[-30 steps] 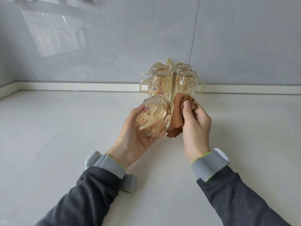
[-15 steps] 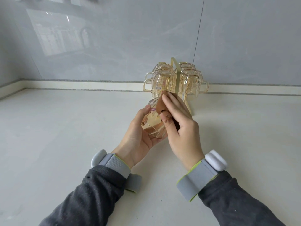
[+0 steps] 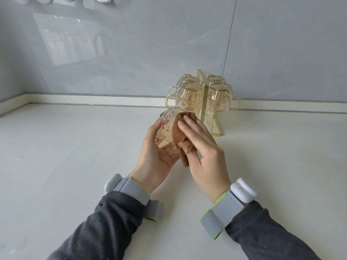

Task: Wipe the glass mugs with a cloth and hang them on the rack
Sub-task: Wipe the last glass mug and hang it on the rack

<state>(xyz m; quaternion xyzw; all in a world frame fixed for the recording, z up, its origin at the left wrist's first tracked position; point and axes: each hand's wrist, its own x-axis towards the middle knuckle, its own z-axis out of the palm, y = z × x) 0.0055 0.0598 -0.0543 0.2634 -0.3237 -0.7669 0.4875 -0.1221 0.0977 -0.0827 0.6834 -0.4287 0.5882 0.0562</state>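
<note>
- Head view: the counter (image 3: 75,156) lies bare from the hands out to nine o'clock and ends at the low lip under the wall (image 3: 131,53), so that side gives the most room to swing.
- The left hand (image 3: 155,156) cups the mug (image 3: 167,132) from below, thumb up its side. It grasps the mug as it did a second ago, tipped and held off the counter.
- The cloth (image 3: 185,139) has changed most. A second ago it was bunched clear of the glass at three o'clock; now it is spread over the mug's upper side, with a tail hanging at six o'clock.
- The right hand (image 3: 204,152) has come across on top, fingers flat on the cloth and thumb tucked into the bunched part, so it holds the cloth and presses it to the glass. I judge the wiping of this mug is under way, not finished.
- The rack (image 3: 201,98) stands near, at one o'clock from the mug, against the wall, and four hung mugs (image 3: 189,96) flank its post. Handles stick out both ways, so the approach is tight and a knock is the risk; I cannot tell which peg is free.
- Past three o'clock, the counter is open again.
</note>
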